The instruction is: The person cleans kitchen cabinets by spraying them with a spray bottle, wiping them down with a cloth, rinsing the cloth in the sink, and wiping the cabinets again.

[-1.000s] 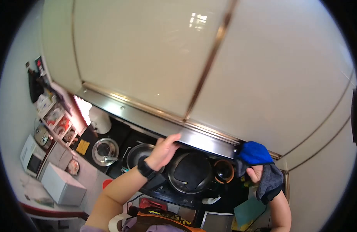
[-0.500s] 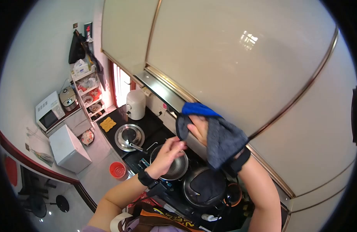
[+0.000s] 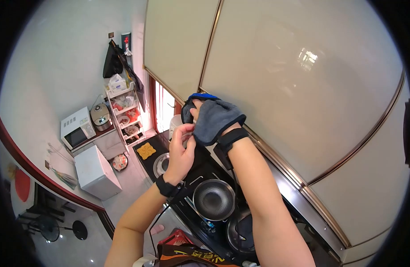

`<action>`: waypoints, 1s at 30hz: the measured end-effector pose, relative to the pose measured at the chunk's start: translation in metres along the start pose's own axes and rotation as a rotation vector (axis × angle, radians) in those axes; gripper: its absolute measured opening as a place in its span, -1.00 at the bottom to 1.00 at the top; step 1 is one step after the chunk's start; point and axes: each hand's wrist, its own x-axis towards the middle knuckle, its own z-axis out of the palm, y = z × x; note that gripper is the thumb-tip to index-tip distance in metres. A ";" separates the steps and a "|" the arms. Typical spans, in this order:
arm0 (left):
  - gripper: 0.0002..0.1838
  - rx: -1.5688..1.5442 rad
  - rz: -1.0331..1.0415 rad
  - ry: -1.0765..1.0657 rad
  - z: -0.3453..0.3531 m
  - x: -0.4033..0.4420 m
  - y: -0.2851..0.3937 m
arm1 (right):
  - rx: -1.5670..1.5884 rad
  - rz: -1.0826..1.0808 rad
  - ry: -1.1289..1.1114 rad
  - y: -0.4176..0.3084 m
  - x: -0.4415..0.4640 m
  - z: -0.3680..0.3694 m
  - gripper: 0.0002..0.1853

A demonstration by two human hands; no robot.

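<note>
A grey cloth (image 3: pixel 216 119) with a blue patch and dark edging is draped over my right hand (image 3: pixel 195 109). Only some fingers of that hand show at the cloth's left side, closed on it against the lower edge of the cream cabinet door (image 3: pixel 276 80). Just left of the cloth is my left hand (image 3: pixel 180 153), its fingers loosely bent and the thumb apart, with nothing seen in it. Its fingertips are close to the cloth's edge; whether they touch it I cannot tell. Both wrists wear black bands.
Below my arms, a dark frying pan (image 3: pixel 214 200) sits on the black stove, with another pan (image 3: pixel 240 231) partly behind my right forearm. A metal lid (image 3: pixel 161 164) and a yellow trivet (image 3: pixel 146 151) lie farther left. A shelf rack (image 3: pixel 123 111) stands beyond the counter.
Both hands and the cloth have moved leftward along the cabinet's lower edge. The view has shifted too, so the frying pan now shows fully below my arms.
</note>
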 end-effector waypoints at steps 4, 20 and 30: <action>-0.73 0.091 0.202 -0.010 0.016 0.035 0.001 | 1.166 0.404 -0.244 0.047 0.029 0.017 -0.33; -0.68 0.930 0.019 -0.023 0.069 0.131 -0.056 | -0.399 0.233 0.507 -0.020 -0.213 -0.234 -0.67; -0.54 0.423 0.511 -0.240 0.189 0.068 0.085 | -0.889 0.437 0.808 0.069 -0.313 -0.296 -0.65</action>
